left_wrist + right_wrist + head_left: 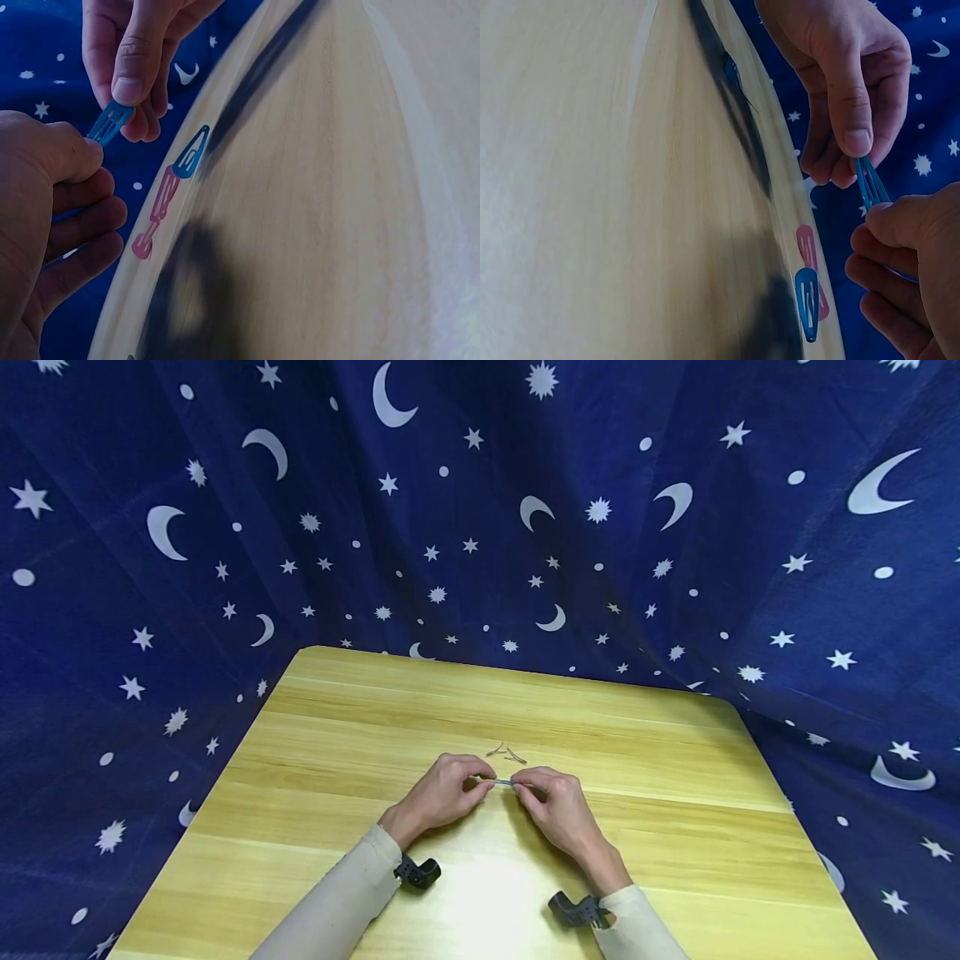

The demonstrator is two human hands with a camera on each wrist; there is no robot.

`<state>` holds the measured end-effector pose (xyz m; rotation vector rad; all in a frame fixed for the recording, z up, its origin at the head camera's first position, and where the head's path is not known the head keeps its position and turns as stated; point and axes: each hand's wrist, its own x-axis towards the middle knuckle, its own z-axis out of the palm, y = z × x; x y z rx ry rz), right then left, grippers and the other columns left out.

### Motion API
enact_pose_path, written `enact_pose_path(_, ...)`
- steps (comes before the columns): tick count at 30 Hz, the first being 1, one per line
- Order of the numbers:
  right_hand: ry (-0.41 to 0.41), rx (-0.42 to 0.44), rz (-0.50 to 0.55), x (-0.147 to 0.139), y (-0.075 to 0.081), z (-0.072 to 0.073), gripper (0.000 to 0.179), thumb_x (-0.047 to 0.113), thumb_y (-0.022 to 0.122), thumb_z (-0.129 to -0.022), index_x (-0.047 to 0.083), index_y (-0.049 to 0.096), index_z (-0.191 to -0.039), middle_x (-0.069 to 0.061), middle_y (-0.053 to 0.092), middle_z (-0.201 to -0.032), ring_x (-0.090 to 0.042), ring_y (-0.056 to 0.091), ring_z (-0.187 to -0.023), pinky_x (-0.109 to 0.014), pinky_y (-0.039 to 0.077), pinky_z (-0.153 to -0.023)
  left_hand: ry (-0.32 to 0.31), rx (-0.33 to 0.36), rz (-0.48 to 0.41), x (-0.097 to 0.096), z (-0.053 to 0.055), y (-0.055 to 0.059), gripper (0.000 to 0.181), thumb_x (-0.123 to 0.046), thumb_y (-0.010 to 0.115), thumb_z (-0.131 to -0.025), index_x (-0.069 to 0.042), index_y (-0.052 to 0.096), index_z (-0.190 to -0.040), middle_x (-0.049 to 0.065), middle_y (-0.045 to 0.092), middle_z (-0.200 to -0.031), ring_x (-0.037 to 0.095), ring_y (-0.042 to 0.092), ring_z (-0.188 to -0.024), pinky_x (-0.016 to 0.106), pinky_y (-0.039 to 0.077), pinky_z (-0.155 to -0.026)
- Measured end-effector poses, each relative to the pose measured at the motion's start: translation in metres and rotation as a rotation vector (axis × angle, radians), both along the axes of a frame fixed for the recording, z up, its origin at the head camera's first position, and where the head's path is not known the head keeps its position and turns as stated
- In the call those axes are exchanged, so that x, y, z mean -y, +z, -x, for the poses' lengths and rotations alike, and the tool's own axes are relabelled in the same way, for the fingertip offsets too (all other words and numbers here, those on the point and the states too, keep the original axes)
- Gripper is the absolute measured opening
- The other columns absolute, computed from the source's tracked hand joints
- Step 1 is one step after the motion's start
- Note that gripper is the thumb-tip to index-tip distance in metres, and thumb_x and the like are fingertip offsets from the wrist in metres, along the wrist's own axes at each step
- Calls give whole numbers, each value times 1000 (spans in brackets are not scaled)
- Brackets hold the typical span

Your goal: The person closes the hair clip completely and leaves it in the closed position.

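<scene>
Between my two hands is a blue snap hair clip (503, 782), held by its ends above the table. My left hand (442, 789) pinches one end between thumb and forefinger. The other end is pinched by my right hand (558, 810). In the left wrist view the held blue clip (110, 124) shows its slotted frame; whether it is snapped cannot be told. Just beyond the hands, pink hair clips (163, 193) lie on the table, touching or overlapping another blue clip (180, 169). The right wrist view shows one more blue clip (730, 69) lying farther off.
The wooden table (337, 718) has a light striped grain. A dark blue curtain (480, 510) with moons and stars hangs behind and beside it. Black wrist mounts (420, 872) stick out from both sleeves (337, 893) over the tabletop.
</scene>
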<state>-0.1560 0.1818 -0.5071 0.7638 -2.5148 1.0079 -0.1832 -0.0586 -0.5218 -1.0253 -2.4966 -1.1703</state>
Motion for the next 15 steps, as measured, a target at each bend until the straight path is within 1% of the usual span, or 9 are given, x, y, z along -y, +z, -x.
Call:
enact_pose_path(7, 8, 6, 6, 0, -2, 0, 10, 1, 83, -95, 7, 85, -103, -5, 84, -107, -24, 82, -103, -40, 68, -89, -9, 8, -1, 0, 0, 0, 8, -6, 77, -100, -6, 83, -106, 4, 83, -105, 14, 79, -97, 27, 66, -87)
enact_pose_path(15, 9, 12, -7, 0, -3, 1, 10, 3, 82, -96, 9, 85, -105, -3, 84, -107, -21, 81, -104, -38, 68, -89, -12, -23, -2, 0, 1, 0, 8, -5, 77, -100, -9, 83, -105, 3, 84, -104, 13, 79, -96, 26, 66, -86)
